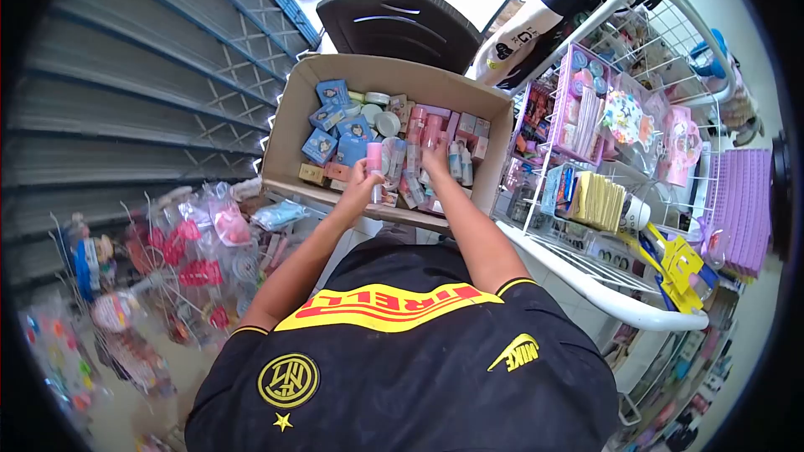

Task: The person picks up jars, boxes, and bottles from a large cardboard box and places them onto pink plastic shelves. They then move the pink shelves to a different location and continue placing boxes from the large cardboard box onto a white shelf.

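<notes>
My left hand (360,188) is closed around an upright tube with a pink cap (374,154) and a clear lower part, over the near edge of an open cardboard box (306,87). My right hand (434,163) reaches into the box, its fingers wrapped round the lower end of a pink bottle (433,129); some fingers are hidden. Small blue boxes (320,146) fill the box's left side, beside round white-lidded jars (387,123). Small pink cartons (467,125) and clear bottles (455,160) lie to the right of my right hand.
A dark plastic chair (394,25) stands behind the box. On the right, a white wire rack (586,272) holds a purple basket (578,75), yellow packets (596,199) and other goods. Bagged items (201,242) hang at left, near a metal shutter (134,117).
</notes>
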A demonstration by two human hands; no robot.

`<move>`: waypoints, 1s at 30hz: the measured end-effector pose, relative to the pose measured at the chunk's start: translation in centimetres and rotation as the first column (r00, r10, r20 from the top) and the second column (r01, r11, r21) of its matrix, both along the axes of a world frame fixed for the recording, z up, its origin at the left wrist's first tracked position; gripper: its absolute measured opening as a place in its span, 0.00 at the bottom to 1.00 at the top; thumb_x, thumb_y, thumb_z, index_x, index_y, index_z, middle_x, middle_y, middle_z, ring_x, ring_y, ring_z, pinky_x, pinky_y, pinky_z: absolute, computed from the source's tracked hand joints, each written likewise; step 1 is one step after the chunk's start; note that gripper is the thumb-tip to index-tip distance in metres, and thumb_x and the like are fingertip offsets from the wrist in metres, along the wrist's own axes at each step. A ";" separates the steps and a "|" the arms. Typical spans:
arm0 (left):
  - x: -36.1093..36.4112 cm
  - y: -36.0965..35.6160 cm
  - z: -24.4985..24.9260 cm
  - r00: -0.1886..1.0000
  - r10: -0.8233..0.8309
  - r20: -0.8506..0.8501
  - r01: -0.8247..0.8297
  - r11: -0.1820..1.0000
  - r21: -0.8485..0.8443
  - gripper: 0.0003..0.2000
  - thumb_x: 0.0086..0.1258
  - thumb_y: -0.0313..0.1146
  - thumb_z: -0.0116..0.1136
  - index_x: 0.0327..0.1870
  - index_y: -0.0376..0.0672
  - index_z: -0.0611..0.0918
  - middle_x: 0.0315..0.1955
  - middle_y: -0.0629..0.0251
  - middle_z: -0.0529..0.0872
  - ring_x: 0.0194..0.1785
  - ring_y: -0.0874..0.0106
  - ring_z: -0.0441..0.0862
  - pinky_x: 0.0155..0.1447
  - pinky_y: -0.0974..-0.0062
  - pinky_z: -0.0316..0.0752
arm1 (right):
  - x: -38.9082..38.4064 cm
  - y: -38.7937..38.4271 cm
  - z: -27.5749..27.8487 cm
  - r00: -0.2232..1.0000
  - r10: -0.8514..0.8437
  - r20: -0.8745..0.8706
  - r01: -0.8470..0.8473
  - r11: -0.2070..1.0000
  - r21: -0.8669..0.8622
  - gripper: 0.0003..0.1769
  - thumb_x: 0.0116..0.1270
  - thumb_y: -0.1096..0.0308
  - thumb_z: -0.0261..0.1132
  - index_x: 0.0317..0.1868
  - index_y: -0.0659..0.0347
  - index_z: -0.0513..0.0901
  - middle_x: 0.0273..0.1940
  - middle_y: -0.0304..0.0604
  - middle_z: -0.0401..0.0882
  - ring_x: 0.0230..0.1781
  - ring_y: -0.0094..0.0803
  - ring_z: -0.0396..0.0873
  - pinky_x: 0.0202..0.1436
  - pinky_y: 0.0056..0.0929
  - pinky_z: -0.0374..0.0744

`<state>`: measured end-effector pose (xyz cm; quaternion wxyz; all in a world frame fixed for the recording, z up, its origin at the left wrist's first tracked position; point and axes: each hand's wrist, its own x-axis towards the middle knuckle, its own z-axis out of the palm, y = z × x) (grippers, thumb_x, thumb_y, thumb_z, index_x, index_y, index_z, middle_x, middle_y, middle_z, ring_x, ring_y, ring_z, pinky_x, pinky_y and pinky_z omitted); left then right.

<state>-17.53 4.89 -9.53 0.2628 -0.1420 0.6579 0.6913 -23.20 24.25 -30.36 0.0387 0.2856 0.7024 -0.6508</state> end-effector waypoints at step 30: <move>1.0 -1.3 -3.6 0.045 -0.994 -0.099 0.527 0.108 -0.843 0.16 0.65 0.38 0.56 0.54 0.51 0.83 0.29 0.50 0.87 0.34 0.52 0.86 0.41 0.54 0.79 | -0.1 2.7 4.8 0.996 0.044 0.081 -0.060 0.975 0.212 0.27 0.65 0.60 0.64 0.61 0.66 0.73 0.50 0.55 0.82 0.47 0.43 0.82 0.53 0.37 0.77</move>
